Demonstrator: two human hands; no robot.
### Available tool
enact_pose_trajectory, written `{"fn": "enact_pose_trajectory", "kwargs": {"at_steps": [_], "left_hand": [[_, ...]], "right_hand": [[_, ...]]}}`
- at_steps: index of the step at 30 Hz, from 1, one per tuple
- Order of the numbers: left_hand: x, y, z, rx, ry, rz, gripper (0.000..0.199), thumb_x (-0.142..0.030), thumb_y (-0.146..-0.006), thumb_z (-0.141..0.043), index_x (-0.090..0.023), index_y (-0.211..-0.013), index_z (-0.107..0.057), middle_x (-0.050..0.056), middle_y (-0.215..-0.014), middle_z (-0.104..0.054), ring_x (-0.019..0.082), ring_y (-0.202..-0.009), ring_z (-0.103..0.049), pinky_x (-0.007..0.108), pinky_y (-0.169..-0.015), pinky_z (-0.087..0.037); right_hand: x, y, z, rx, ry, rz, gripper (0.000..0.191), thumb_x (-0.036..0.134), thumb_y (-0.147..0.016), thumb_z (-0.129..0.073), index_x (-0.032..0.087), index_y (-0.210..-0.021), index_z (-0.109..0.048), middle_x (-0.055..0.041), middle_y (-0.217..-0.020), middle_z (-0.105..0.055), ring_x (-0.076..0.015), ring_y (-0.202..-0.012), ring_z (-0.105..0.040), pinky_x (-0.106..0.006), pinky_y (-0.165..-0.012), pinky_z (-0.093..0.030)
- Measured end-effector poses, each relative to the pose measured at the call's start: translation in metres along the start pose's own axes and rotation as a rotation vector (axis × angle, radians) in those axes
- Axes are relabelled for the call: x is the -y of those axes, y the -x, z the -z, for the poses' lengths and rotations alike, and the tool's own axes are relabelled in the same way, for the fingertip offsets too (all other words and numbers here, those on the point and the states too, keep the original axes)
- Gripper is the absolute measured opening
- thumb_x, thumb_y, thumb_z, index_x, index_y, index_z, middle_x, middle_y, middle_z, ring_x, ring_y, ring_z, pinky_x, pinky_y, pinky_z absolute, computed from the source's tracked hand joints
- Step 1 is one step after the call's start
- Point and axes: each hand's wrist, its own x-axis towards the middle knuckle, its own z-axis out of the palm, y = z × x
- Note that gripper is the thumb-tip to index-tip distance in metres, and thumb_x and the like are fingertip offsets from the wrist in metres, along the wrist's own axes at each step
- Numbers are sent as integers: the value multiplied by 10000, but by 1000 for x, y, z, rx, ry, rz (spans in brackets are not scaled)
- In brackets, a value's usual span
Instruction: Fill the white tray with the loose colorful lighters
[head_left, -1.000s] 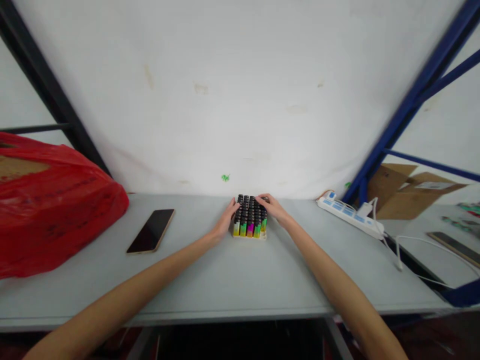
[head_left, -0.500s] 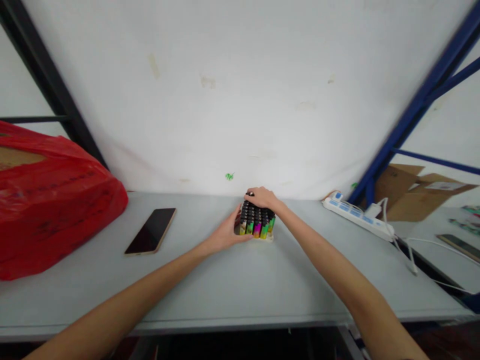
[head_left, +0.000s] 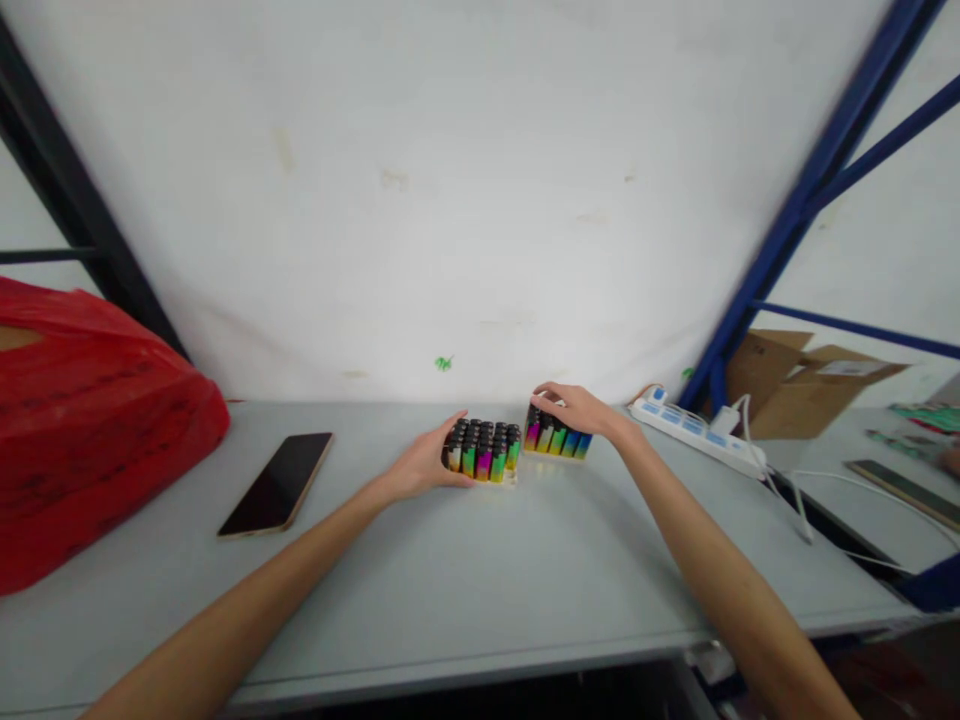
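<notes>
Two trays of upright lighters stand side by side on the grey shelf, with a narrow gap between them. The left tray of lighters has several rows with black tops and coloured bodies, and a pale base shows at its front right corner. My left hand clasps that tray from its left side, thumb along the front. Slightly farther back, the right tray of lighters shows pink, yellow, green and blue bodies. My right hand lies over its top, fingers curled at its back left edge, hiding most of its tops.
A dark phone lies on the shelf at left, beside a red plastic bag. At right are a white power strip with cables, a blue post and a cardboard box. A white wall closes the back.
The lighters formed one block between my hands; now a second tray stands apart to the right under my right hand. My right hand has moved right; the camera view has shifted slightly.
</notes>
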Motion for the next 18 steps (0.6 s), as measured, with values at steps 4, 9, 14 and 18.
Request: {"fn": "enact_pose_trajectory", "kwargs": {"at_steps": [4, 9, 14, 18], "left_hand": [[21, 2, 36, -63, -108, 62, 1334, -618, -626, -937, -176, -1734, -339, 156, -1641, -610, 411, -1491, -603, 499, -1272, -452], [51, 3, 75, -117, -195, 119, 1407, -631, -570, -958, -188, -1745, -325, 204, -1541, -687, 514, -1407, -650, 608, -1197, -515], [54, 0, 86, -188, -221, 96, 1477, -678, -532, -969, -219, -1754, -277, 230, -1579, -645, 528, -1436, -624, 665, -1213, -495], [12, 0, 84, -454, -273, -70, 1227, -701, -592, -955, -285, -1637, -464, 172, -1715, -487, 523, -1647, -329, 718, -1323, -326]], "right_hand": [[2, 18, -5, -29, 138, 15, 726, 712, -1095, -497, 216, -1624, -539, -179, -1487, -704, -323, -1327, -693, -419, -1136, -502], [10, 17, -27, -25, 330, -24, 760, 753, -1077, -500, 227, -1626, -521, -199, -1406, -732, -357, -1269, -716, -436, -1096, -497], [17, 10, -29, -50, 318, -76, 714, 734, -1073, -540, 192, -1534, -601, -201, -1296, -782, -347, -1203, -748, -376, -1018, -502], [19, -4, -19, -16, 224, -158, 704, 745, -1071, -530, 187, -1477, -671, -196, -1265, -812, -346, -1197, -759, -355, -980, -514]]}}
